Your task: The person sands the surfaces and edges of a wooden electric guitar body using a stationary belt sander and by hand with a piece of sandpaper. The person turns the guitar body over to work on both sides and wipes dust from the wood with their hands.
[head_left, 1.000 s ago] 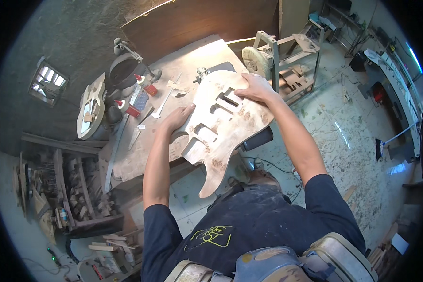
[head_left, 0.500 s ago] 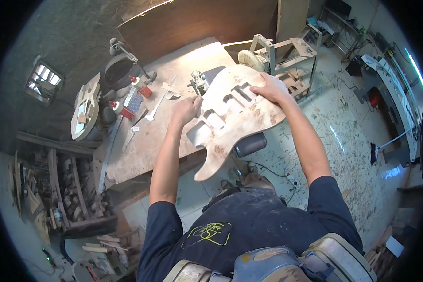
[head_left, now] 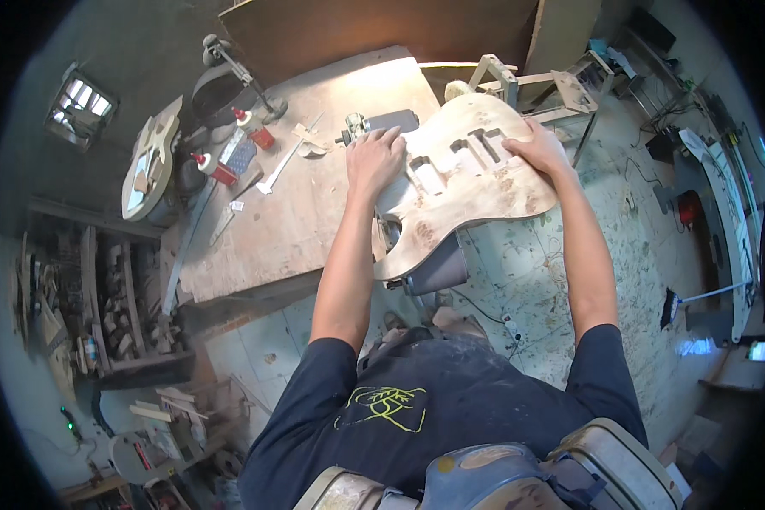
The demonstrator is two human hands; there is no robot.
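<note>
Both hands hold a pale, unfinished wooden guitar body (head_left: 484, 183) with several routed cavities, its horn pointing down toward me. My left hand (head_left: 376, 159) grips its left edge, with the fingers over the top. At the upper right edge, my right hand (head_left: 539, 149) has its thumb on the top face and its other fingers hidden beneath. Under the body sits a belt sander, its dark roller (head_left: 440, 268) showing below and a metal fitting (head_left: 355, 127) above. Whether the wood touches the belt I cannot tell.
On the workbench (head_left: 272, 246) lie two red-and-white glue bottles (head_left: 255, 129), a white ruler-like tool (head_left: 285, 166) and a desk lamp (head_left: 229, 72). Another guitar body (head_left: 150, 161) stands at the left. A rack of wood scraps (head_left: 119, 314) is lower left; a broom (head_left: 671, 306) is far right.
The guitar body has moved right and turned, its horn now closer to the roller. Both hands went with it, and the whole view has shifted slightly.
</note>
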